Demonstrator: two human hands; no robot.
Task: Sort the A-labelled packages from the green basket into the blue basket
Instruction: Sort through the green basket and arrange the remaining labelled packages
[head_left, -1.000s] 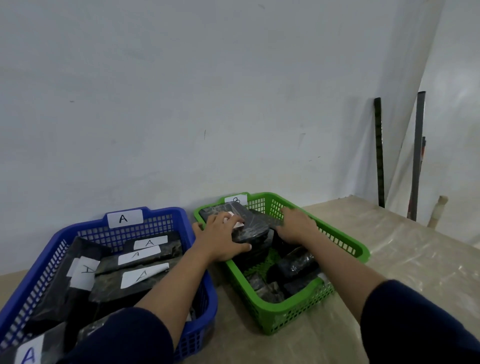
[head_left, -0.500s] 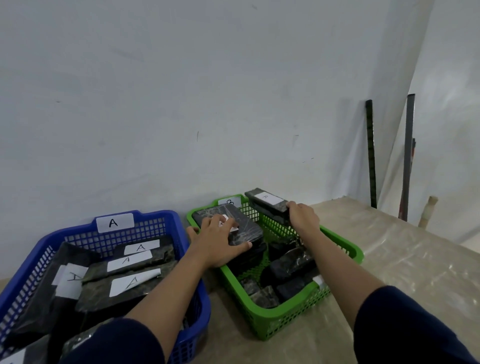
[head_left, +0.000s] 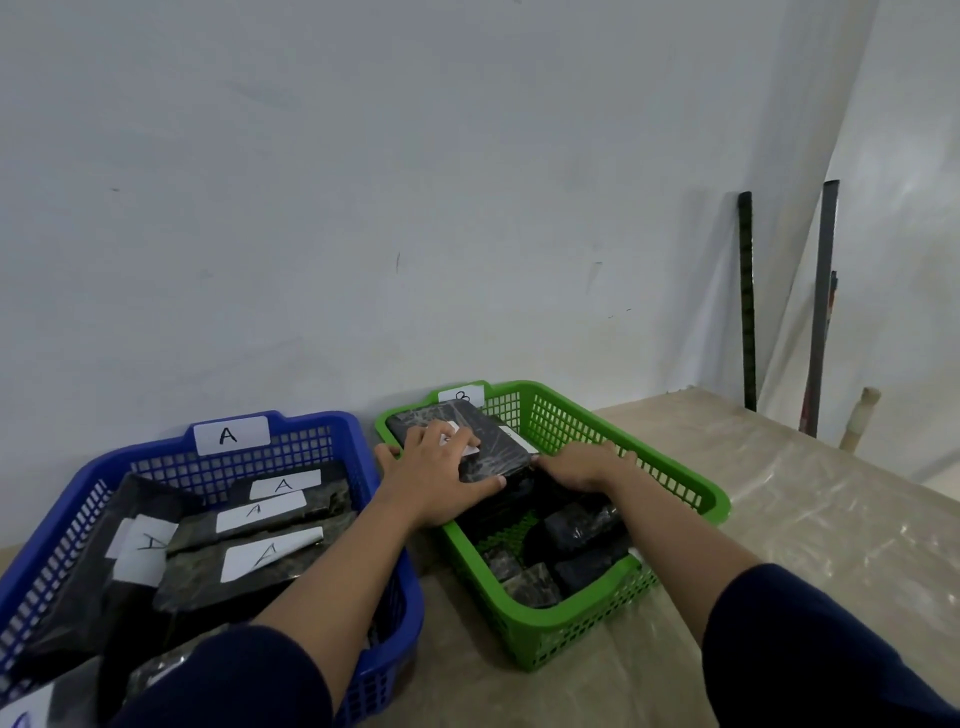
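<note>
Black shrink-wrapped package (head_left: 467, 441) sits at the green basket (head_left: 691, 493)'s 11 o'clock corner, left hand (head_left: 434, 475) splayed flat on top; right hand (head_left: 582, 465) curled inside, can't tell what it holds. Looks stiff, slick; I'd grab the long edges.

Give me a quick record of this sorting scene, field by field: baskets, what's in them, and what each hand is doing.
blue basket: tagged A; holds black packages with A labels
green basket: right of the blue one; holds dark wrapped packages
top package: black, lies at the green basket's far left corner; its label is mostly covered
left hand: rests on the top package, fingers spread
right hand: reaches into the green basket beside that package; its grip is hidden
</note>
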